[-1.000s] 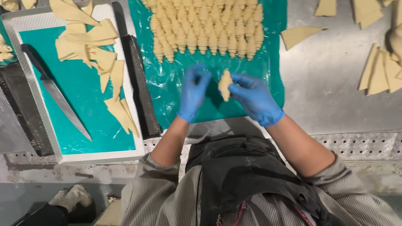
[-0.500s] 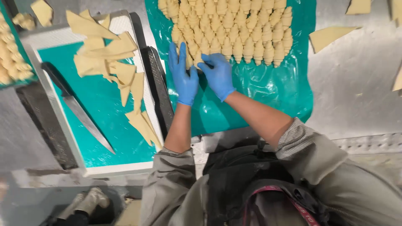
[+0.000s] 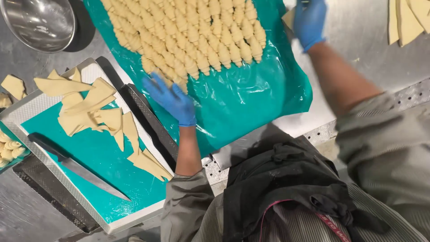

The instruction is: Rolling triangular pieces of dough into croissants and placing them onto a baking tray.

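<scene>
The shiny grey metal table (image 3: pixel 358 49) filled the frame. On it, in the upper middle, lay a wide teal plastic sheet (image 3: pixel 251 103) with rows of pale rolled dough croissants (image 3: pixel 188 36). The left hand (image 3: pixel 172 101), in a blue glove, lay flat and spread by the bottom row; a bump could squash a soft roll. At the top right, the right hand (image 3: pixel 309 20) gripped a flat triangle of pale dough (image 3: pixel 289 19), which could stretch or tear. At the lower left, a long steel knife (image 3: pixel 76 168) lay on a white tray (image 3: pixel 27 112) near loose dough triangles (image 3: pixel 89 112); a sleeve could catch it.
</scene>
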